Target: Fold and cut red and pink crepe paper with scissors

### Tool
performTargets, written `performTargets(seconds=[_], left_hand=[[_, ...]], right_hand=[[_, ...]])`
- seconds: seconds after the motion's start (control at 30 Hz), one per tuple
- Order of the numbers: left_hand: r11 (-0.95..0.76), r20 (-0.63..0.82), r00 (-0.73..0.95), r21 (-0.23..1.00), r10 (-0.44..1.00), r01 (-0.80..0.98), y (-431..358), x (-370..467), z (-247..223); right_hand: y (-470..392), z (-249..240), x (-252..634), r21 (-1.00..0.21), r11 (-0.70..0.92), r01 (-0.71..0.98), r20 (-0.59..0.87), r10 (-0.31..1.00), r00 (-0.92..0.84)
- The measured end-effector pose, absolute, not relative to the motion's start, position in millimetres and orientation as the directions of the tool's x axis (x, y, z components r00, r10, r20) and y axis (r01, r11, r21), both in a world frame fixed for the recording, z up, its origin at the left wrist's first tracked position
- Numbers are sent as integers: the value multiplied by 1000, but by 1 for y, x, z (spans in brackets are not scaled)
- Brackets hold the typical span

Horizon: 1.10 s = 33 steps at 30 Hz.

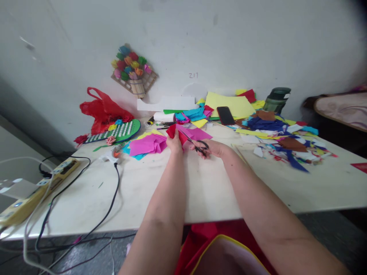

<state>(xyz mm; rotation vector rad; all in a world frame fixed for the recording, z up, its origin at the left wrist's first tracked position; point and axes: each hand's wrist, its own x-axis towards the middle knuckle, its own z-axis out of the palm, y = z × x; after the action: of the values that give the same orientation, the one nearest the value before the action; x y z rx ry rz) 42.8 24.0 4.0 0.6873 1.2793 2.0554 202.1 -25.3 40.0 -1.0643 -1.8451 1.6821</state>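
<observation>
Scissors [197, 146] gripped in right hand [211, 148], blades by red paper [171, 131] pinched in left hand [174, 144], over table [213, 191]. Red cut looks under way, unfinished; pink sheets [146, 145] at left probably pre-cut, scraps [292, 144] piled right.

Beyond the left hand [173, 143] rises a pale, scuffed wall [177, 34] with a flower ornament [132, 68] on it. Below that hand spreads a whitish table [212, 191] over a grey floor [327, 233], and well right of the right hand [211, 148] stands pale-covered furniture [344, 108].
</observation>
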Motion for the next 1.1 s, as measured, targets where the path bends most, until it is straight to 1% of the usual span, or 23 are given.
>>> performTargets(seconds=[0.2,1.1], left_hand=[[-348,109,-675,909,730,-229,23,42,3],[-340,107,-689,916,716,-211,22,40,4]], right_hand=[[-24,38,202,-973,-10,231,-156,763,-627],[-25,40,201,-969,37,245,-125,783,-609]])
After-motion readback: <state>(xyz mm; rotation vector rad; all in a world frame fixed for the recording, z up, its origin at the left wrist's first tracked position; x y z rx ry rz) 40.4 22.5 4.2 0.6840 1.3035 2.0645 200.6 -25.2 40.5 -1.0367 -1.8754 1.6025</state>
